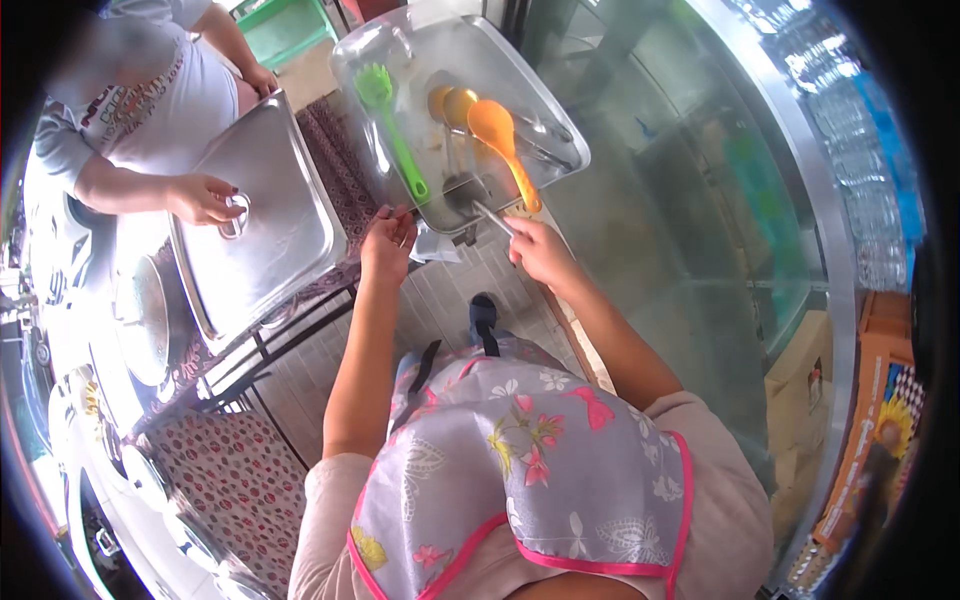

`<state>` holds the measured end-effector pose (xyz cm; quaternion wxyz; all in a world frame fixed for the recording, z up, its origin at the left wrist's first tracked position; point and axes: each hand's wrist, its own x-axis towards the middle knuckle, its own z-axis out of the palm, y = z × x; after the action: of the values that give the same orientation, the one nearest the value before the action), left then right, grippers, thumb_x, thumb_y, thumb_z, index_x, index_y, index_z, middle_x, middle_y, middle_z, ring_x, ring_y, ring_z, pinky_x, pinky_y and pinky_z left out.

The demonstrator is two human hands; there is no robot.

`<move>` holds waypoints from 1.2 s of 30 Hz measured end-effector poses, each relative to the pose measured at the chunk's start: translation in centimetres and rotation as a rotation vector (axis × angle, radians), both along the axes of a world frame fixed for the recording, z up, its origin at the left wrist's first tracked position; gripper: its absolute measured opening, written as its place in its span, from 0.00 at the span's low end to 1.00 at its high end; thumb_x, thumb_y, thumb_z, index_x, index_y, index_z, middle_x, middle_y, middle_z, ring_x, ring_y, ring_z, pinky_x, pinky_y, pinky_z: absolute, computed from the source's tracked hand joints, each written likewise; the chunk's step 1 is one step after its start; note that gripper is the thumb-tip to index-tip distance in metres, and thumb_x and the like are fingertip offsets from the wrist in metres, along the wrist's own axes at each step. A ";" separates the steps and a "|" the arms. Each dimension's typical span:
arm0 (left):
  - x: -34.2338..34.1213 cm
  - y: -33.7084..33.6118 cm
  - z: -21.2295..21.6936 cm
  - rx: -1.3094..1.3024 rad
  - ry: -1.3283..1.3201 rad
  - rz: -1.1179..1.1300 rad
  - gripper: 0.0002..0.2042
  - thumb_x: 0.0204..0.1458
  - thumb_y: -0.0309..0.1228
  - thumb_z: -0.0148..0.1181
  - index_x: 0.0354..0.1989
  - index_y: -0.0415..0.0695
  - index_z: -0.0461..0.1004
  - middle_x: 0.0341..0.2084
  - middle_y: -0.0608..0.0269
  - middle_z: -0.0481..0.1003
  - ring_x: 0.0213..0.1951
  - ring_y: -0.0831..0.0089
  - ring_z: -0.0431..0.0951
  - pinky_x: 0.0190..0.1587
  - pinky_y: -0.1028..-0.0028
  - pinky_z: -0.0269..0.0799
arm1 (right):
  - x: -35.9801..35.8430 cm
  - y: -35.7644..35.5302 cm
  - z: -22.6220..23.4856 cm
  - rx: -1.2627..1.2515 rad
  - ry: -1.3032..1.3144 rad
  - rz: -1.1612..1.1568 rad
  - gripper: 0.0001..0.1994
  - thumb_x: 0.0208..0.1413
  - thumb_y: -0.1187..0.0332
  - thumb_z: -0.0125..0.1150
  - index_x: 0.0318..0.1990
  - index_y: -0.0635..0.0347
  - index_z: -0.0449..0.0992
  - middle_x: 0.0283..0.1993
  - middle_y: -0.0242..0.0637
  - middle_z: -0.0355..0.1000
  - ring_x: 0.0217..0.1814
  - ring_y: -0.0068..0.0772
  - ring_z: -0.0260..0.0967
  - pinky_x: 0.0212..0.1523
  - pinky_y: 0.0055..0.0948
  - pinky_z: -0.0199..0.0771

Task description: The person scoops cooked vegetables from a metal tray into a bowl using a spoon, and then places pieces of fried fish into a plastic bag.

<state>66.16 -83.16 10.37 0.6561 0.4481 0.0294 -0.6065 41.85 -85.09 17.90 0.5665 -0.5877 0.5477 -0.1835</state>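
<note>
My right hand (543,252) is closed round the handle of a metal spatula (463,194), whose flat blade lies at the near end of a shallow metal tray (572,175). At that tray's near left corner, my left hand (388,244) has its fingers curled on the rim. Inside the tray lie a green slotted pasta server (402,155) on the left and an orange serving spoon (495,132) on the right, its handle over the near edge. Metal ladles (458,107) rest between them. A white scrap (437,246) hangs below the rim, its kind unclear.
At left, a person's hand (203,199) grips the handle of a large rectangular metal lid (265,215). A round pan lid (143,320) is nearby. A glass-topped case (640,290) runs along my right, with plastic bottles (870,200) beyond. A green bin (285,30) stands far left.
</note>
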 end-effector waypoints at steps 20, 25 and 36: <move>-11.9 5.5 -5.3 -0.279 -0.474 -1.348 0.17 0.46 0.27 0.50 0.47 0.44 0.63 0.33 0.66 0.70 0.32 0.78 0.70 0.30 0.81 0.63 | -12.8 53.5 -15.4 0.679 0.933 -0.694 0.18 0.49 0.53 0.47 0.37 0.57 0.74 0.39 0.44 0.71 0.39 0.44 0.69 0.39 0.39 0.68; -14.7 6.6 -7.0 -0.379 -0.351 -1.490 0.18 0.46 0.27 0.50 0.48 0.43 0.61 0.30 0.64 0.70 0.28 0.78 0.70 0.25 0.79 0.63 | -10.4 58.1 -11.0 0.912 0.634 -1.379 0.14 0.50 0.58 0.48 0.37 0.57 0.74 0.37 0.42 0.71 0.36 0.39 0.70 0.36 0.37 0.70; -34.3 23.9 -13.9 -0.217 -0.700 -2.273 0.21 0.45 0.26 0.51 0.50 0.46 0.58 0.29 0.62 0.69 0.26 0.75 0.70 0.24 0.77 0.66 | -19.9 70.9 -19.4 0.556 -0.313 -1.204 0.13 0.52 0.60 0.47 0.38 0.57 0.72 0.36 0.40 0.72 0.35 0.36 0.70 0.34 0.37 0.71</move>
<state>31.88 -59.22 -3.49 -0.2496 0.3005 -0.6159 -0.6841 21.95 -14.14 -1.48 0.5682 0.0205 0.7176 -0.4022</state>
